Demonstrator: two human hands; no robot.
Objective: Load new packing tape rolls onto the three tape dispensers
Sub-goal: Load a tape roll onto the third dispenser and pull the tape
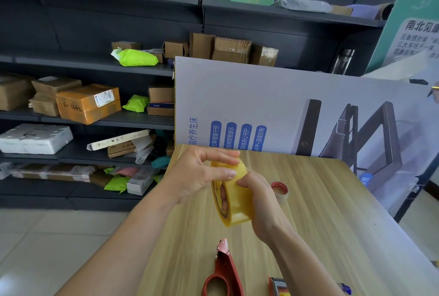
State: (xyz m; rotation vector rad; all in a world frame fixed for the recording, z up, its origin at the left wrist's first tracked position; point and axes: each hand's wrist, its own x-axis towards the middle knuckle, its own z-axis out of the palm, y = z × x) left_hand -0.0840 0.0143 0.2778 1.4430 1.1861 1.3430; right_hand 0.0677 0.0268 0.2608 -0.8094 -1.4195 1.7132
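I hold a roll of yellowish packing tape (pixel 237 203) on edge above the wooden table (pixel 320 212). My left hand (pixel 202 172) grips its top and outer face with fingers and thumb. My right hand (pixel 259 203) clasps it from the right, with fingers through the core. A red tape dispenser (pixel 224 272) lies on the table below the roll, its toothed end pointing up toward it. Part of a second dispenser (pixel 278 285) shows at the bottom edge. A red, nearly used-up tape roll (pixel 280 190) sits on the table behind my right hand.
A large printed board (pixel 297 105) stands along the table's far and right sides. Dark shelves (pixel 95 117) full of cardboard boxes and green parcels fill the left. A small blue object (pixel 345 287) lies at the bottom right of the table.
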